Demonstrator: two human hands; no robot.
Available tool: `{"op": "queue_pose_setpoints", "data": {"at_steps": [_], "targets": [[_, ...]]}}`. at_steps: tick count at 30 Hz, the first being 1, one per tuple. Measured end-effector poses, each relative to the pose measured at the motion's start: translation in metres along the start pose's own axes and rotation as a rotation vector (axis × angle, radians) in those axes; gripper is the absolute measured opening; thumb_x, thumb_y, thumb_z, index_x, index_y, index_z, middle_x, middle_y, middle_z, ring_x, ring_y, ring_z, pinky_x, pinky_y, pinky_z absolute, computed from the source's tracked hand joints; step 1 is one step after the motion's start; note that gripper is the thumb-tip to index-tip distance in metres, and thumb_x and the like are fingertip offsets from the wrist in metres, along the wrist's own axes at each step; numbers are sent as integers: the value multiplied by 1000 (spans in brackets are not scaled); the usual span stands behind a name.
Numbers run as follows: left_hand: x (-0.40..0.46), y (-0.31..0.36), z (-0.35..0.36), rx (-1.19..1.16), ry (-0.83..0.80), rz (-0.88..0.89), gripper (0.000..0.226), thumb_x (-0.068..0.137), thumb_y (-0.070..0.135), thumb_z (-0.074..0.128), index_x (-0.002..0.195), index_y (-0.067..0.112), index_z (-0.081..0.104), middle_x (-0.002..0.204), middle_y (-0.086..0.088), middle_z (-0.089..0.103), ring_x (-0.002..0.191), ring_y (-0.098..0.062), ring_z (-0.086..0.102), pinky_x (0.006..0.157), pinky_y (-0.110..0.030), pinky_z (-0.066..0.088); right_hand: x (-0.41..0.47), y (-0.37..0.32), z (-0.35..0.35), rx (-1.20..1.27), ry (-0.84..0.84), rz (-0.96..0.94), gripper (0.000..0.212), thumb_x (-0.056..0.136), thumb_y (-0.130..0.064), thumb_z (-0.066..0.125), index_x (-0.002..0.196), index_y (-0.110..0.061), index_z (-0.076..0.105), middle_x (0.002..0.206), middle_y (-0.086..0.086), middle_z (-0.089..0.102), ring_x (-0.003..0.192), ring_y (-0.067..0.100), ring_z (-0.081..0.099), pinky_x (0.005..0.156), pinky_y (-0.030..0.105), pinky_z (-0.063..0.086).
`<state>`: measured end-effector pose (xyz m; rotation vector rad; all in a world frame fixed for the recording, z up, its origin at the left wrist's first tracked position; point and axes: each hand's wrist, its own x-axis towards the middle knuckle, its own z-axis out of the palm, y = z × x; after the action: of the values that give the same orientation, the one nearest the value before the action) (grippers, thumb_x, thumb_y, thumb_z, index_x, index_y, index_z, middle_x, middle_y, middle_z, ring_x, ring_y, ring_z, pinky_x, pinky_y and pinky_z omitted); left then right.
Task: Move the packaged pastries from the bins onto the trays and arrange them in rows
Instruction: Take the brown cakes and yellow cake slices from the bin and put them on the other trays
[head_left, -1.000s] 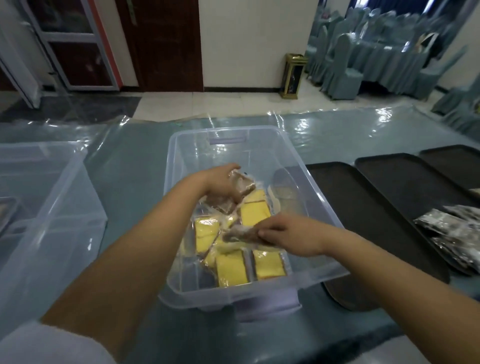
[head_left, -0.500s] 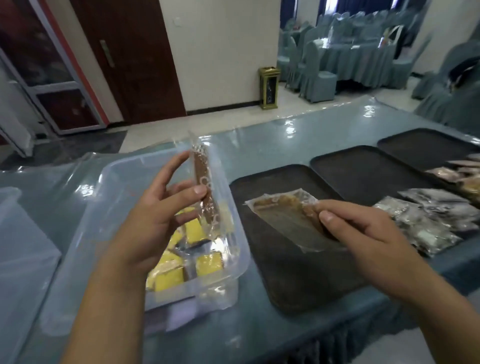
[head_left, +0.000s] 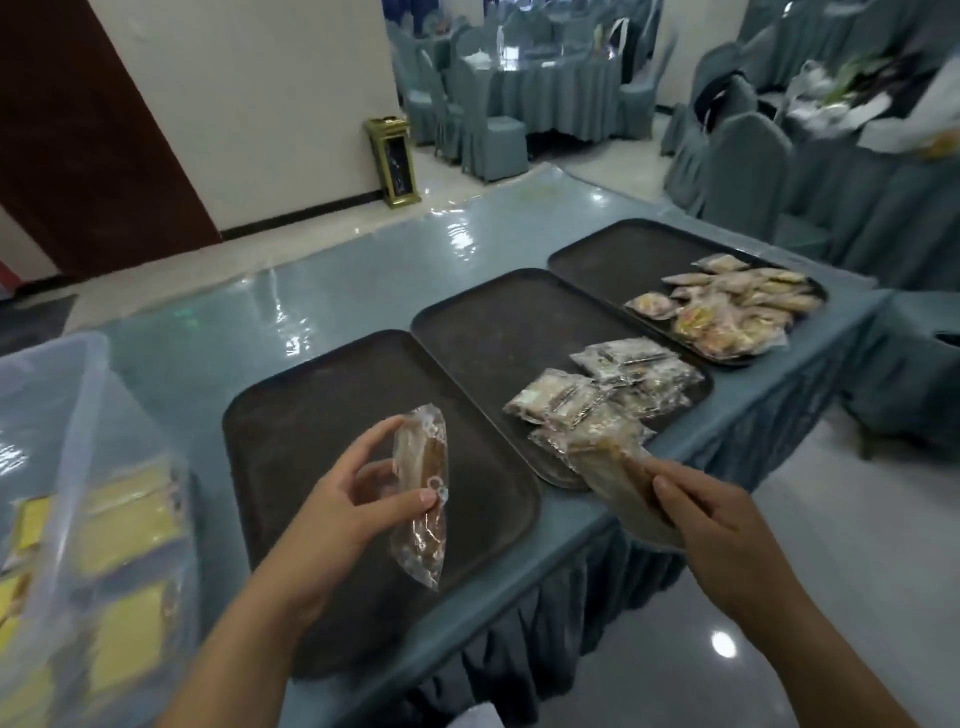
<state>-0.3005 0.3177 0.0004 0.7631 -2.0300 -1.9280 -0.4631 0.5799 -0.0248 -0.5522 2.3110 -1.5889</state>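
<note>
In my left hand (head_left: 337, 499) I hold a brown pastry in a clear wrapper (head_left: 422, 493), pinched on edge between thumb and fingers (head_left: 374, 434), standing nearly upright above the nearest tray (head_left: 291, 431), which is bare where I can see it. My right hand (head_left: 711, 525) grips a second wrapped pastry (head_left: 618, 473), thumb and fingers curled round its near end, its far end reaching over the near corner of the middle tray (head_left: 498, 322), close to the pile of packets (head_left: 608, 389) already lying there. I judge this to be the carrying step: both packets are out of the bin and neither is set down yet. The next move, as I see it, calls for laying each one flat and lining it up square with its neighbours, so a row can begin rather than another heap. The far tray (head_left: 613, 249) holds a further cluster of lighter packets (head_left: 732, 306). At my left, the clear bin (head_left: 57, 415) on the surface (head_left: 218, 332) shows yellow wrapped cakes (head_left: 124, 525) left inside. The wrapper in my left hand carries small white ring marks, but I can read no brand or words on any packet.
</note>
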Motion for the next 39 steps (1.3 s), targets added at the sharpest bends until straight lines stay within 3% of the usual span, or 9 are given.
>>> {"op": "queue_pose_setpoints", "data": {"at_steps": [11, 14, 17, 21, 23, 26, 30, 33, 39], "targets": [[149, -23, 79, 132, -161, -63, 69, 73, 3, 83, 120, 49, 61, 116, -1, 69, 105, -10, 69, 76, -23, 57, 109, 52, -53, -142, -52, 93, 27, 102, -24, 48, 106, -38, 71, 88, -25, 70, 84, -7, 61, 70, 23, 43], [208, -37, 96, 173, -147, -88, 71, 73, 4, 85, 110, 60, 62, 116, 2, 69, 102, -11, 70, 84, -32, 59, 146, 58, -66, -153, -65, 88, 29, 101, -20, 49, 98, -41, 68, 87, -31, 68, 84, -8, 61, 69, 22, 43], [265, -51, 110, 250, -139, -133, 80, 62, 22, 87, 122, 62, 53, 119, 9, 68, 105, -11, 69, 95, -43, 56, 199, 57, -72, -218, -135, 114, 27, 101, -23, 50, 99, -45, 66, 86, -30, 68, 86, -8, 60, 69, 17, 42], [325, -61, 125, 389, -198, -198, 85, 63, 26, 85, 134, 52, 48, 130, 11, 60, 111, -3, 62, 98, -27, 51, 289, 54, -70, -426, -274, 7, 25, 101, -24, 50, 106, -41, 68, 78, -25, 65, 77, -1, 60, 64, 17, 43], [353, -62, 131, 486, -246, -206, 86, 70, 23, 82, 140, 51, 42, 137, 13, 51, 117, -5, 56, 99, -24, 47, 333, 54, -65, -519, -303, -119, 25, 100, -22, 50, 116, -30, 69, 91, -17, 67, 84, 9, 62, 75, 30, 50], [392, -66, 146, 632, -233, -222, 81, 75, 35, 70, 147, 48, 35, 147, 9, 45, 132, -17, 46, 110, -39, 41, 393, 67, -48, -677, -310, -355, 34, 99, -26, 43, 124, -21, 66, 116, -2, 69, 107, 19, 62, 91, 44, 50], [402, -81, 184, 971, -433, -330, 76, 93, 46, 48, 157, 41, 9, 168, 5, -3, 154, -23, -6, 123, -50, 0, 423, 114, -22, -963, -573, -390, 46, 97, -38, 26, 134, -29, 53, 145, -3, 49, 143, 24, 34, 114, 55, 24], [390, -90, 194, 944, -328, -281, 63, 99, 42, 35, 157, 41, 10, 166, 7, -12, 151, -19, -21, 121, -48, -15, 428, 147, -19, -1046, -830, -249, 49, 101, -48, 27, 149, -38, 29, 162, -11, 16, 152, 14, 0, 119, 54, 8], [352, -95, 208, 895, -61, -295, 60, 102, 51, 30, 157, 42, 7, 165, 11, -15, 150, -16, -24, 121, -43, -17, 444, 149, -26, -972, -802, -271, 53, 99, -60, 24, 148, -42, 32, 160, -13, 23, 150, 9, 6, 119, 55, 10]]}}
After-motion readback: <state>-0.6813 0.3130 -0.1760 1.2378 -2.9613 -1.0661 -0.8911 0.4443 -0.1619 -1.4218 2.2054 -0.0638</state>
